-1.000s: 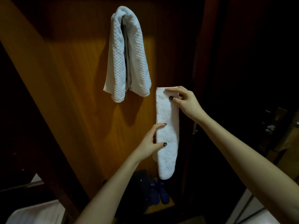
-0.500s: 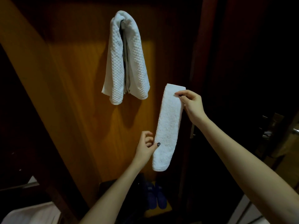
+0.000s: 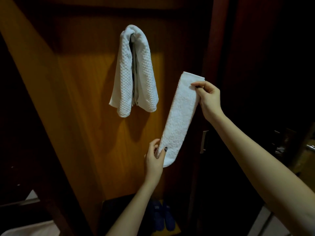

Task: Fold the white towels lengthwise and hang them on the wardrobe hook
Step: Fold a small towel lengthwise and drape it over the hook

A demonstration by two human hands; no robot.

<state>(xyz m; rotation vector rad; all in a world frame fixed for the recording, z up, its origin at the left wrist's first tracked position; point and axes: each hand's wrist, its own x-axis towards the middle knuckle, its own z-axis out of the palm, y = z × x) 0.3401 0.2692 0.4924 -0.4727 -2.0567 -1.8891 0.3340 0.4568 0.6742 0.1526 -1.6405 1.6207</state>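
my right hand (image 3: 208, 101) pinching the top of the folded towel (image 3: 179, 120), my left hand (image 3: 154, 156) pinching its bottom end, waffle towel (image 3: 134, 72) hanging up left of my grip

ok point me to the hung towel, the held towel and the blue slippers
hung towel (image 3: 144, 79): head view, on its right-hand drape
held towel (image 3: 179, 120): head view, middle of the folded strip
blue slippers (image 3: 168, 217): head view, top of one slipper
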